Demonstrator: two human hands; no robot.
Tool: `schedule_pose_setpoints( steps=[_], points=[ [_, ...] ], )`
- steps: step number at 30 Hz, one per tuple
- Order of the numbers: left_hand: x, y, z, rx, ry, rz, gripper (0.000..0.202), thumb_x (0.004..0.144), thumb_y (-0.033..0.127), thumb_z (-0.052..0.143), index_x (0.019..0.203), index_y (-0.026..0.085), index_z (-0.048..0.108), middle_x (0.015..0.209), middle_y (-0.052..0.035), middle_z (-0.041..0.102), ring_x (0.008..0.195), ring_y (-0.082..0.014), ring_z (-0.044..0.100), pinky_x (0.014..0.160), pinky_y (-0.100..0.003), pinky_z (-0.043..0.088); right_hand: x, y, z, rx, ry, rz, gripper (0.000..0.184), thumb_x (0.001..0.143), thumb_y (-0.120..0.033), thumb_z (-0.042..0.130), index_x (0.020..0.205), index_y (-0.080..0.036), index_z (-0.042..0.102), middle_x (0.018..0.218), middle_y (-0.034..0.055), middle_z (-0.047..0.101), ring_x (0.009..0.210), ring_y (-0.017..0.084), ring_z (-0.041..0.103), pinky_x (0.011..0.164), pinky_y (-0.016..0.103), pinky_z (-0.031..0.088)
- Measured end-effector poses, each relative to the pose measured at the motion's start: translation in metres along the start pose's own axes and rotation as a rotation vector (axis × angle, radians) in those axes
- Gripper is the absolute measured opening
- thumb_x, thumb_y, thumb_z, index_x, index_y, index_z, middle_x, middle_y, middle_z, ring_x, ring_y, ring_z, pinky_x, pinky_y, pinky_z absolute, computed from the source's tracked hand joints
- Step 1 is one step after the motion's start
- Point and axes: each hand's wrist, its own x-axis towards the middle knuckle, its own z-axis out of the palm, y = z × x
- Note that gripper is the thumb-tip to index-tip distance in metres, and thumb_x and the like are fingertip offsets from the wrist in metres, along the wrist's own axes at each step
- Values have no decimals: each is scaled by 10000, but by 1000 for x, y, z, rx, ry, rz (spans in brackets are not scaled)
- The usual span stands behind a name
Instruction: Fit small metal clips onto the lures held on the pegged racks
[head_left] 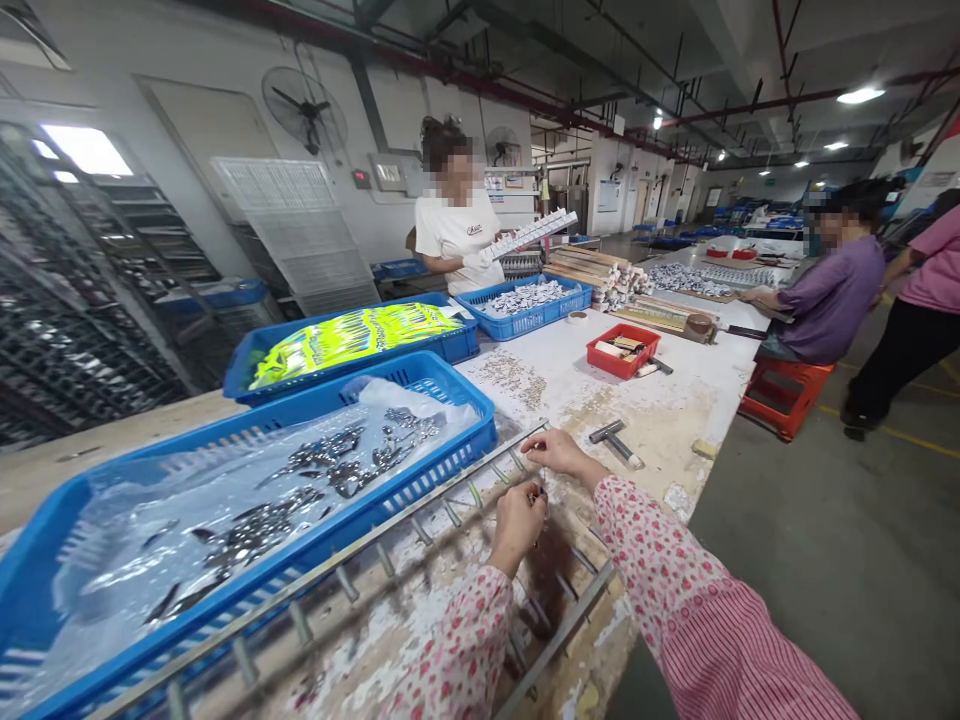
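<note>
My left hand (pixel 519 525) is closed, its thumb and fingers pinched around something small and dark that I cannot make out. Just beyond it, my right hand (pixel 561 453) has its fingertips pressed together at the far end of a metal rack (pixel 345 583); what they hold, if anything, is too small to name. The rack has long side bars with several short pegs pointing inward, and it lies over the worn worktable (pixel 360 665). Left of the rack, a blue crate (pixel 450 455) lined with clear plastic holds many shiny dark pieces (pixel 262 530).
A hammer (pixel 616 442) lies beyond my right hand, near a red tray (pixel 622 368) of tools. Behind stand blue crates with yellow packets (pixel 360 340) and white pieces (pixel 525 297). One person (pixel 457 220) holds a strip; another (pixel 832 290) sits at right.
</note>
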Motion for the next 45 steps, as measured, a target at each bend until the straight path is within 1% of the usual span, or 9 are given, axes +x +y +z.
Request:
schedule_pose_setpoints(
  steps=[6,11,15,17,22,26,32,38,45],
  points=[
    [4,-1,0,-117,-43,-74,169,822,231,509,752,159,646,512,17,562,505,-138,554,566,-226,365,3,3,4,-20,1,24,218,751,-227,614,930,-235,739,746,-15,699,696,133,607,639,204,427],
    [1,4,-1,-15,1,34,145,789,196,534,704,163,646,606,-18,612,650,-158,589,623,-228,376,-1,-7,0,-54,23,4,228,757,-184,605,936,-238,736,812,-7,716,744,138,624,705,209,437],
    [2,2,-3,-124,-56,-41,148,786,199,529,677,165,622,563,-2,584,577,-135,567,575,-216,376,-37,-10,-16,-145,178,-39,279,854,-225,521,1085,-221,678,983,44,708,894,166,626,815,243,421],
    [3,2,-1,-263,-122,-81,138,773,199,532,657,162,596,547,13,565,507,-115,541,518,-203,366,-68,-4,-25,-265,215,-5,263,898,-283,468,1003,-201,695,934,70,712,873,188,636,778,259,428],
    [6,10,9,-428,-182,-115,127,765,241,533,661,168,524,502,51,483,399,-78,461,412,-169,323,-135,7,-29,-527,-91,74,192,841,-277,545,776,-181,699,781,116,705,770,241,659,649,272,422],
    [7,12,16,-454,-177,-118,135,757,237,527,651,176,471,484,67,422,395,-67,440,396,-146,312,-152,4,-17,-545,-138,59,133,830,-207,555,795,-178,680,821,123,693,799,242,653,662,270,422],
    [5,2,15,-491,-202,-133,186,726,300,551,643,197,421,468,79,386,369,-87,436,350,-159,299,-157,23,2,-302,69,49,99,837,-161,534,880,-192,617,862,46,659,814,176,614,686,237,396],
    [3,4,18,-458,-192,18,179,698,284,539,608,189,417,439,76,399,371,-77,415,377,-166,276,-158,39,26,-241,289,49,57,808,-154,569,831,-200,544,816,16,623,753,161,577,676,247,377],
    [-4,13,11,-446,-255,14,190,702,306,517,603,201,394,409,82,389,360,-86,412,372,-173,274,-155,32,30,-277,336,34,88,795,-119,564,816,-193,519,823,28,621,752,178,578,656,270,370]
  ],
)
